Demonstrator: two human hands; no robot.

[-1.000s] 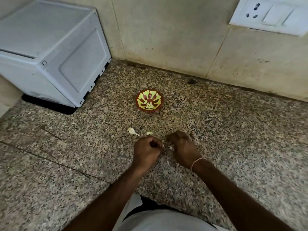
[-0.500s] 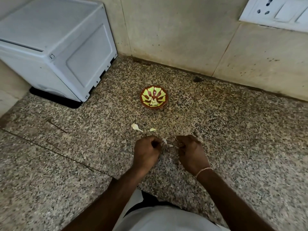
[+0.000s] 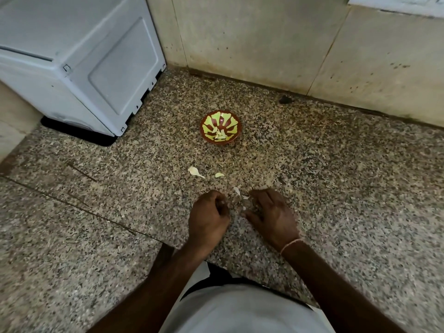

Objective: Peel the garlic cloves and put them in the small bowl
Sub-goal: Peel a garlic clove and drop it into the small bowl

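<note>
Garlic clove (image 3: 223, 202) half hidden in your curled left hand (image 3: 208, 217), well short of the small bowl (image 3: 221, 127).
Pinch its tip and strip skin toward you; its axis cannot be told. Your right hand (image 3: 271, 212) hovers alongside, fingers loosely bent, holding nothing visible; peel scraps (image 3: 240, 193) lie just beyond.

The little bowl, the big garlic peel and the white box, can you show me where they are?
small bowl (image 3: 236, 121): head view, on its right inner wall.
garlic peel (image 3: 193, 170): head view, on its wide end.
white box (image 3: 72, 51): head view, on its side panel.
</note>
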